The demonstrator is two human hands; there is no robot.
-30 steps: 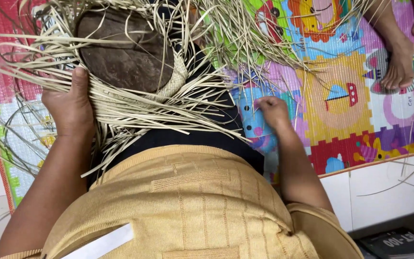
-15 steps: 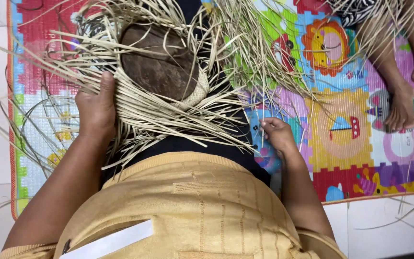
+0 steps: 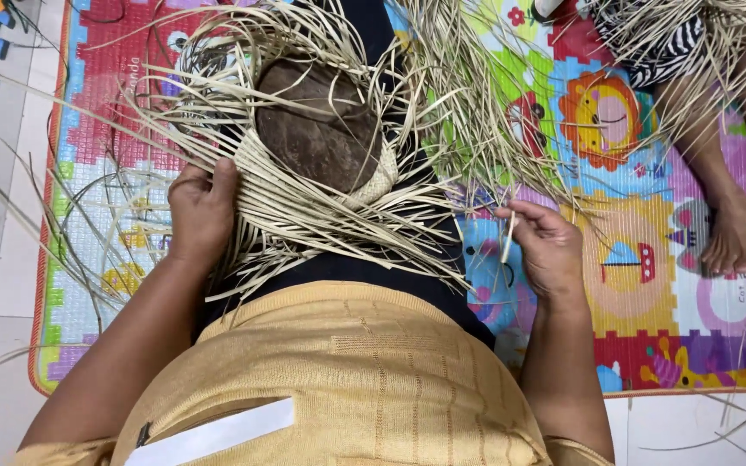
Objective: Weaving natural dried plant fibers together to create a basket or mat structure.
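Head view, the only one supplied: the person sits on a colourful foam play mat (image 3: 649,293) with a half-woven straw piece (image 3: 304,207) on the lap, its flat pale strips fanning out from around a brown rounded form (image 3: 317,121) that sits at its centre. The left hand (image 3: 200,211) lies against the left edge of the weave, fingers curled over the strips and thumb uppermost, pressing them against the form; its position relative to the work matches the two earlier frames. The change is at the right hand (image 3: 550,250): a second ago it rested low on the mat beside the lap, palm down; half a second ago it had lifted towards the loose ends; it now pinches a single pale strip (image 3: 508,237) between thumb and forefinger, held roughly upright, just right of the weave's outer fringe. Judged from that, one strand has been singled out while the other hand steadies the work. Whether this strip is attached to the weave or loose cannot be told. Another person's bare leg and foot (image 3: 731,237) rest on the mat at the right, well apart.
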